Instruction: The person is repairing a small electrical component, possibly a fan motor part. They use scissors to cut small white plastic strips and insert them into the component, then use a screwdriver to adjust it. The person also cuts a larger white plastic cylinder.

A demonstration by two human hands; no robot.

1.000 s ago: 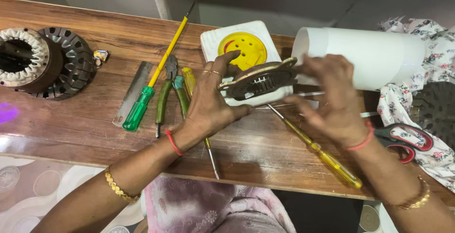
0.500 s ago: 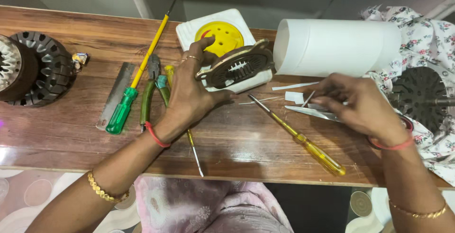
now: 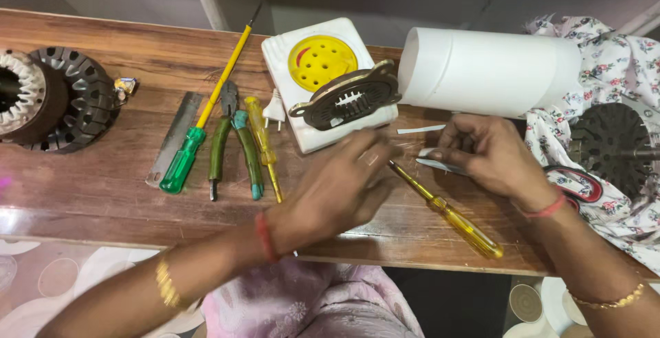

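While right hand (image 3: 491, 156) pinches thin grey strip (image 3: 440, 166) flat on table (image 3: 82, 187), keep grip light. Left hand (image 3: 344, 187) blurred, fingers loosely spread, empty, beside yellow screwdriver (image 3: 447, 211). Keep strip clear of toothed metal plate (image 3: 350, 95) on white socket box (image 3: 302, 84).
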